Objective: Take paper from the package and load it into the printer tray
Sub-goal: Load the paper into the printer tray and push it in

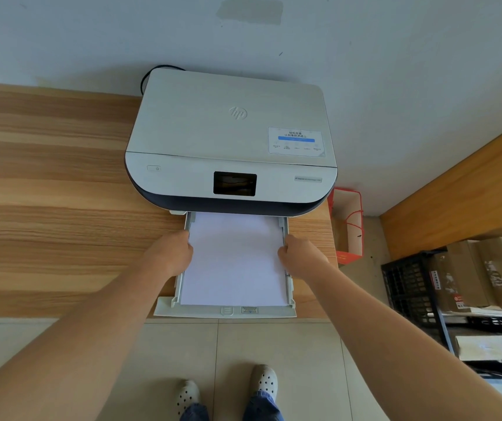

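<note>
A white printer (231,138) stands on a wooden desk (49,183) against the wall. Its paper tray (225,312) is pulled out toward me over the desk's front edge. A stack of white paper (234,262) lies flat inside the tray, its far end under the printer body. My left hand (174,253) grips the stack's left edge, fingers curled at the tray's left side. My right hand (300,253) grips the stack's right edge beside the right guide. No paper package is in view.
A red and white paper bag (348,226) stands on the floor right of the desk. Further right, a black crate (410,287) and cardboard boxes (468,278) sit beside a second wooden surface (456,202). A black cable (149,75) loops behind the printer.
</note>
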{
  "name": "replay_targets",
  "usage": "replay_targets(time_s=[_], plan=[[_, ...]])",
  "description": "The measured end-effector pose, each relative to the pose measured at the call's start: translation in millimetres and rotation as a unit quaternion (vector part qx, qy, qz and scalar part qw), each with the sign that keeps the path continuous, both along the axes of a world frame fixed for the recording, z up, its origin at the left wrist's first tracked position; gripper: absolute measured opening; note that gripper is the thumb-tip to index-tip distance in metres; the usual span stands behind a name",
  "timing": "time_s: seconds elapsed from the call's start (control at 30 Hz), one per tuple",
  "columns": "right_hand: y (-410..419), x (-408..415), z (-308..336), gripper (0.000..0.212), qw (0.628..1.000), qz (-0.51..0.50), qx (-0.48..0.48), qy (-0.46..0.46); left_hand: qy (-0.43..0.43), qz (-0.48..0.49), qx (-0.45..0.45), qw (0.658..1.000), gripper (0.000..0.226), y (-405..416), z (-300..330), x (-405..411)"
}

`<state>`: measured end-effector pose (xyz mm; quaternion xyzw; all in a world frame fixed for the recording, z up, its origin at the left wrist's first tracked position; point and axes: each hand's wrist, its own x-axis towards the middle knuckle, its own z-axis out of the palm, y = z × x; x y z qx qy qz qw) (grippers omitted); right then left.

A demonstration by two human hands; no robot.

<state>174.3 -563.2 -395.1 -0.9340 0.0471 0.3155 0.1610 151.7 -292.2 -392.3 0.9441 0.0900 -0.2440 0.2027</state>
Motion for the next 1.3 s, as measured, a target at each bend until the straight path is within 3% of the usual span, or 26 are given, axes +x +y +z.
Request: replay_targets(time_s=[0.17,0.3,0.4,0.53,0.67,0.93,1.3], plan=[[-5,-22,11,0.031,0.996,-0.006,-0.002,-0.084,-0.073,-0.002,0.027,0.997,0.019,0,14,-14],[-5,-56,14,0.045,0.977,0.128,0.01,-0.169,-0.166,-0.099,-0.007,0.981,0.036,1,9,-40],[-3,-79,10,0.057,0.958,0.222,0.02,-0.181,-0.177,-0.187,-0.02,0.966,0.059,-1,-3,-68],[-1,-97,2,0.069,0.944,0.264,0.015,-0.198,-0.217,-0.264,0.025,0.94,0.061,-7,-19,-97],[4,-104,-8,0.079,0.934,0.301,-0.011,-0.189,-0.201,-0.305,0.088,0.927,0.073,-8,-27,-108],[8,-106,-19,0.087,0.93,0.316,-0.075,-0.171,-0.196,-0.29,0.13,0.928,0.086,-9,-30,-108],[11,-91,-2,0.085,0.932,0.3,-0.055,-0.193,-0.227,-0.288,0.118,0.923,0.076,-7,-22,-97]])
